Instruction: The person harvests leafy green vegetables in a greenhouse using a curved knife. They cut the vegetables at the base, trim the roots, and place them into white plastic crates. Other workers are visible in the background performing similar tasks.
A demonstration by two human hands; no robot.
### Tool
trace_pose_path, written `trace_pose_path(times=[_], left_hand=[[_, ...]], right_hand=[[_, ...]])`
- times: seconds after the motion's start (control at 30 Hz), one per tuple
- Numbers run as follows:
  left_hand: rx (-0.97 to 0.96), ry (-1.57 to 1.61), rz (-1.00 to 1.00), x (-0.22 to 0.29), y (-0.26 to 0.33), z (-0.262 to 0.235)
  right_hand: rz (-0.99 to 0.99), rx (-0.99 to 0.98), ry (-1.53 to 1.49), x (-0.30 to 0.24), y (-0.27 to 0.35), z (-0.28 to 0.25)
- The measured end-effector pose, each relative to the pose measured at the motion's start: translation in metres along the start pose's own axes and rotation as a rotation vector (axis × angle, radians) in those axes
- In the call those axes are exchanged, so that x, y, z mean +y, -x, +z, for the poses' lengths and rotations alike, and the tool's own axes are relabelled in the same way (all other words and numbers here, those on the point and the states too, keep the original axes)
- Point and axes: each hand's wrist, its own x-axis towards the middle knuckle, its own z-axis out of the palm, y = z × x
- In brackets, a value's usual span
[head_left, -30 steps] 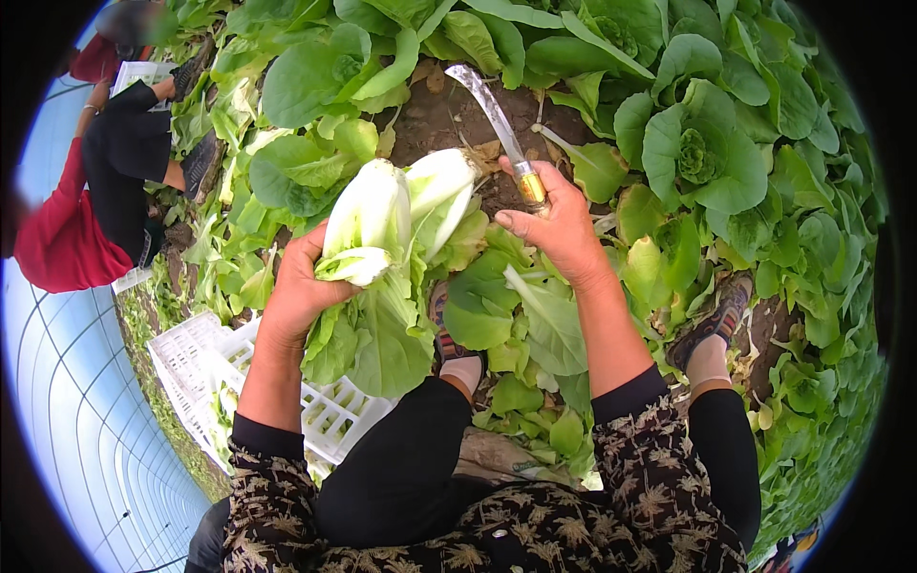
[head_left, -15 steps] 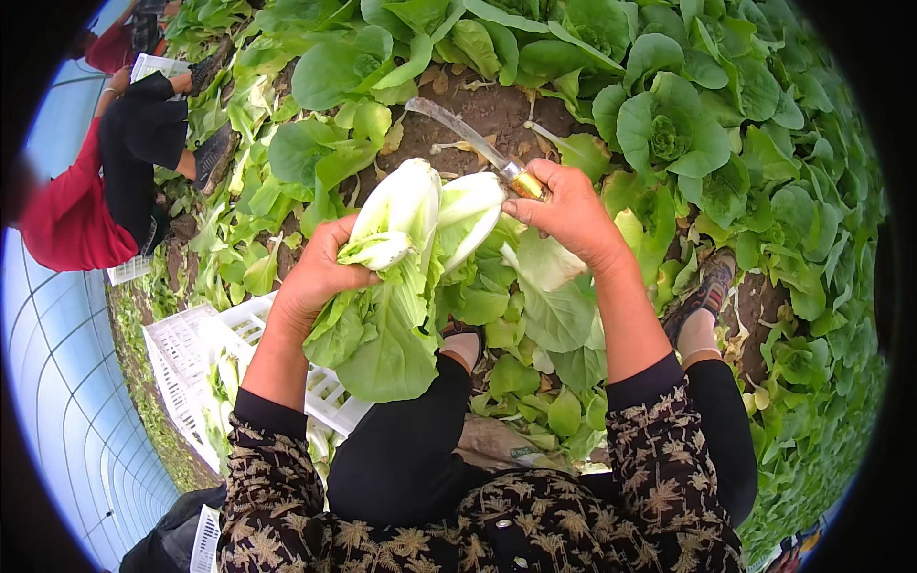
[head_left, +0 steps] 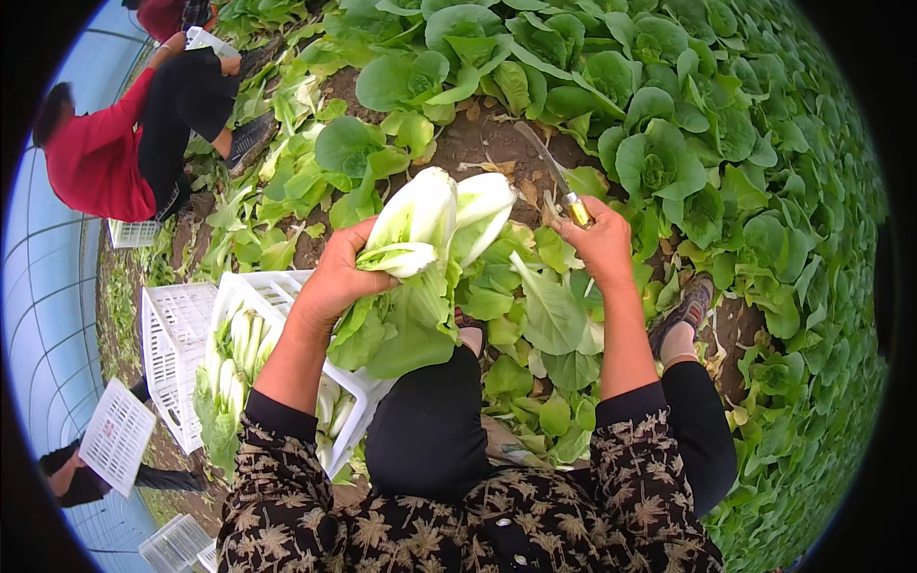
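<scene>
My left hand point(head_left: 351, 270) is closed round a bunch of leafy green heads point(head_left: 413, 215). Their thick white stem ends point up and away from me, and the broad green leaves hang down over my knee. In my right hand point(head_left: 602, 242) is a curved knife point(head_left: 546, 162) with a yellow handle, its blade tilted up to the left. A small withered scrap shows by my right thumb; whether I pinch it, I cannot tell. The knife is apart from the bunch. Below it, a loose leaf point(head_left: 551, 310) with a pale stalk lies over other greens.
Beside my left knee stands a white plastic crate point(head_left: 368, 396) filled with greens; another white crate point(head_left: 172, 372) adjoins it. Growing plants point(head_left: 659, 158) cover the ground ahead and right. A person in red point(head_left: 105, 153) sits far left; another carries a white crate point(head_left: 117, 436) at lower left.
My right hand has drawn away to the right from the bunch with the knife. The view has shifted, bringing the crates and a person carrying a crate into sight at the left.
</scene>
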Motion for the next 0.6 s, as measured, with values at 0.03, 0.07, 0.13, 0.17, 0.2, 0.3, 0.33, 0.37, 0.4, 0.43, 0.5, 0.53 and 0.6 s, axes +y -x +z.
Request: trace_pose_path(times=[0.03,0.07,0.13,0.17,0.2,0.3,0.33,0.37,0.4,0.43,0.5,0.53,0.6], left_hand=[[0.020,0.027,0.031,-0.001,0.007,-0.001],[0.002,0.071,0.057,-0.005,0.012,-0.001],[0.009,0.175,0.100,-0.022,0.020,0.000],[-0.043,0.149,0.164,-0.018,0.013,0.007],[-0.054,0.106,0.241,-0.020,0.009,0.012],[-0.069,0.225,0.217,-0.027,0.014,0.028],[-0.062,0.236,0.242,-0.031,0.022,0.031],[0.022,0.172,0.379,-0.036,0.027,0.036],[0.107,0.098,0.508,-0.041,0.035,0.040],[0.172,-0.004,0.477,-0.048,0.044,0.045],[0.344,-0.207,0.545,-0.049,0.061,0.051],[0.429,-0.314,0.572,-0.047,0.069,0.054],[0.511,-0.429,0.636,-0.042,0.084,0.057]], right_hand=[[-0.058,0.000,-0.121,-0.004,0.003,0.007],[-0.115,-0.009,-0.240,-0.010,0.008,0.015],[0.043,-0.180,-0.622,-0.040,0.027,0.025],[0.022,-0.228,-0.817,-0.037,0.028,0.024],[0.030,-0.311,-1.035,-0.036,0.031,0.030],[-0.004,-0.330,-1.287,-0.030,0.044,0.044],[-0.061,-0.370,-1.314,-0.029,0.047,0.043],[-0.089,-0.402,-1.233,-0.028,0.045,0.032],[-0.116,-0.427,-1.166,-0.031,0.044,0.026],[-0.144,-0.456,-1.112,-0.034,0.044,0.021],[-0.181,-0.506,-1.047,-0.043,0.044,0.014],[-0.199,-0.500,-1.033,-0.048,0.046,0.010],[-0.192,-0.474,-1.068,-0.059,0.055,0.008]])
